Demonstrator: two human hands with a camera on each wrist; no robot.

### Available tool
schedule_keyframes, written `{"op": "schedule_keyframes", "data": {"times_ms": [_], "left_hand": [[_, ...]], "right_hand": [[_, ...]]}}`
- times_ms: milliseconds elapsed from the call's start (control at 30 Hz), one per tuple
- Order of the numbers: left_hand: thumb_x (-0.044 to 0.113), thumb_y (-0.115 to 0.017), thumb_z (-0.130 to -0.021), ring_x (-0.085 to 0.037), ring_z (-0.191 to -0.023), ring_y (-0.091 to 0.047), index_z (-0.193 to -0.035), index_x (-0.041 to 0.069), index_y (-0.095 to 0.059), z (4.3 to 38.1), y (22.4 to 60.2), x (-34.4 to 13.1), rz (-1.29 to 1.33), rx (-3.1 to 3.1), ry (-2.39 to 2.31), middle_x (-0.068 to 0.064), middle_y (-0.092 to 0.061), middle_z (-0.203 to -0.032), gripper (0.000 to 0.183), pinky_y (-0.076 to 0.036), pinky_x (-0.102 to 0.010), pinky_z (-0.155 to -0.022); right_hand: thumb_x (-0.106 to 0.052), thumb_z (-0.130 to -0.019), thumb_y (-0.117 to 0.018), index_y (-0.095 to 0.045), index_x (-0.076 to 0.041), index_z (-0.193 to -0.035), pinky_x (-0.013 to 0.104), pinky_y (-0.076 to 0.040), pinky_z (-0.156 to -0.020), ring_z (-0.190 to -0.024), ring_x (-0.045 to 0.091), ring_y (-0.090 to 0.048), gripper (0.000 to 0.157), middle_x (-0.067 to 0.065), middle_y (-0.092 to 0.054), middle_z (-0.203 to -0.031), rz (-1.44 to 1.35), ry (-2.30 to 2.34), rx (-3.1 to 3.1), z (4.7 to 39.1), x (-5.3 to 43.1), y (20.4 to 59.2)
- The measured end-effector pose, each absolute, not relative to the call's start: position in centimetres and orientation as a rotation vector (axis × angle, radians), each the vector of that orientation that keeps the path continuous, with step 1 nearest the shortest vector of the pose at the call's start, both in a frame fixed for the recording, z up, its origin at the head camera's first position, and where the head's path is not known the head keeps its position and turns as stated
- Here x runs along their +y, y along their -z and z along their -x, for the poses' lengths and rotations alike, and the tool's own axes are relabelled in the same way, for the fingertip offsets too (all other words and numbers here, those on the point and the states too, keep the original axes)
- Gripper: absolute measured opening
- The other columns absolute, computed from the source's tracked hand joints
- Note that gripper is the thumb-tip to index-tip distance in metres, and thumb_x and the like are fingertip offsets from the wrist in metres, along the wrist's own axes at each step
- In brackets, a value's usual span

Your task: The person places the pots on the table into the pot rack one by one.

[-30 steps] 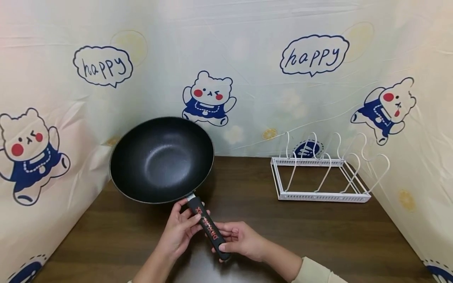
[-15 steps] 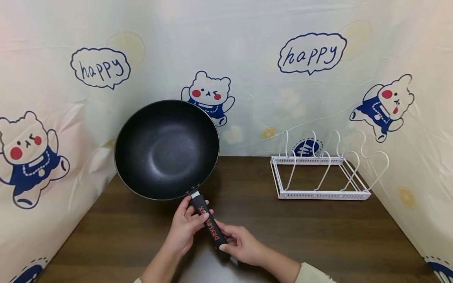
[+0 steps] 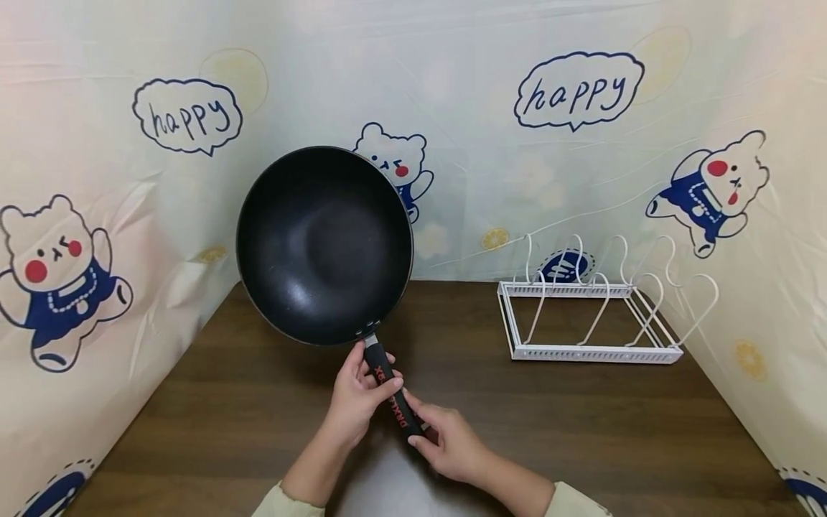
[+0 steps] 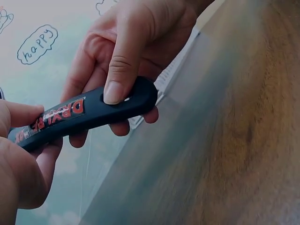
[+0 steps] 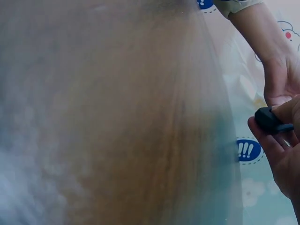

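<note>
A black wok (image 3: 323, 244) is held up above the table, tilted so that its dark inside faces me. Its black handle (image 3: 391, 391), with red lettering, slants down to the right. My left hand (image 3: 358, 398) grips the handle close to the pan, thumb across the top. Lower down, my right hand (image 3: 449, 441) pinches the handle's end. In the left wrist view, the right thumb (image 4: 117, 79) presses on the hole at the handle's tip, with fingers underneath. Only the handle's tip (image 5: 267, 119) shows in the right wrist view, between the right hand's thumb and fingers.
A white rack (image 3: 594, 353) with several curved wire dividers stands at the back right of the brown wooden table (image 3: 581, 424). A pale cloth (image 3: 472, 86) printed with bears and "happy" bubbles covers the walls behind and at both sides.
Both hands have raised the wok and moved it to the right. It has tilted further upright, so its inside faces me more directly. The rack has stayed put.
</note>
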State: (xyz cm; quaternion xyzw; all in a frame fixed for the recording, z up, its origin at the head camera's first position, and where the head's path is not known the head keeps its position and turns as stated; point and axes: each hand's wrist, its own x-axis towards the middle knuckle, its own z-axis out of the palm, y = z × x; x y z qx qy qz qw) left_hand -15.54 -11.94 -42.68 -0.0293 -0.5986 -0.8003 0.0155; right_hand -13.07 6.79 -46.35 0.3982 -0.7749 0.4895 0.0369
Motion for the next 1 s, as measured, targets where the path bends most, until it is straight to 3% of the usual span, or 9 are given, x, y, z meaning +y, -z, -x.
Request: {"op": "schedule_keyframes", "data": {"times_ms": [133,267,367,500,633,867,1000], "left_hand": [[-0.022,-0.065,-0.079,-0.021,-0.085,-0.066,-0.144,0.004,-0.032,15.7,42.5,-11.8,0.154,-1.830,2.530,-0.018,-0.055,-0.114,0.077,-0.057,-0.032,-0.077],[-0.019,-0.065,-0.080,-0.020,-0.085,-0.065,-0.142,0.004,-0.033,15.5,42.7,-12.0,0.289,-1.835,2.561,-0.015,-0.056,-0.114,0.074,-0.056,-0.029,-0.074],[-0.016,-0.066,-0.081,-0.019,-0.086,-0.065,-0.142,0.005,-0.032,15.5,43.0,-12.1,0.454,-1.851,2.585,-0.012,-0.057,-0.112,0.073,-0.055,-0.030,-0.074],[-0.013,-0.066,-0.084,-0.020,-0.088,-0.066,-0.143,0.006,-0.032,15.8,43.2,-11.9,0.693,-1.810,2.625,-0.017,-0.053,-0.114,0.072,-0.055,-0.031,-0.078],[-0.011,-0.066,-0.085,-0.019,-0.088,-0.066,-0.147,0.008,-0.029,16.2,42.8,-11.4,0.826,-1.761,2.687,-0.016,-0.052,-0.113,0.074,-0.055,-0.029,-0.078],[-0.011,-0.068,-0.083,-0.021,-0.095,-0.064,-0.150,0.005,-0.028,16.8,42.2,-11.0,0.879,-1.833,2.650,-0.015,-0.054,-0.114,0.079,-0.054,-0.031,-0.082],[-0.009,-0.074,-0.079,-0.023,-0.099,-0.057,-0.151,0.002,-0.026,17.0,41.6,-10.9,0.746,-1.936,2.660,-0.011,-0.052,-0.116,0.087,-0.055,-0.036,-0.083]], "right_hand": [[0.005,-0.086,-0.069,-0.041,0.006,-0.142,0.022,-0.054,-0.076,-0.100,0.018,-0.064,0.063,0.023,-0.058,-0.130,-1.200,-1.603,-2.380,13.1,6.8,46.4],[0.006,-0.089,-0.064,-0.031,0.007,-0.139,0.029,-0.056,-0.081,-0.099,0.026,-0.066,0.060,0.035,-0.052,-0.127,-1.192,-2.264,-2.265,13.1,6.9,46.8],[0.009,-0.092,-0.059,-0.028,0.017,-0.133,0.034,-0.055,-0.083,-0.099,0.025,-0.067,0.052,0.044,-0.047,-0.126,-1.194,-2.774,-2.068,13.1,7.2,47.1],[0.004,-0.094,-0.059,-0.030,0.023,-0.135,0.032,-0.055,-0.083,-0.096,0.018,-0.067,0.053,0.029,-0.061,-0.117,-1.297,-3.081,-1.903,13.5,7.8,47.2],[-0.003,-0.096,-0.059,-0.032,0.019,-0.139,0.033,-0.053,-0.084,-0.095,0.018,-0.065,0.055,0.008,-0.065,-0.110,-1.369,-3.211,-1.798,13.8,8.5,47.0],[0.000,-0.093,-0.063,-0.031,0.025,-0.131,0.032,-0.055,-0.081,-0.091,0.019,-0.067,0.055,0.009,-0.065,-0.103,-1.353,-3.129,-1.820,13.8,9.0,46.6],[0.003,-0.091,-0.064,-0.032,0.028,-0.127,0.033,-0.056,-0.080,-0.089,0.020,-0.068,0.053,0.010,-0.065,-0.100,-1.332,-3.001,-1.891,13.5,9.0,46.2]]}}
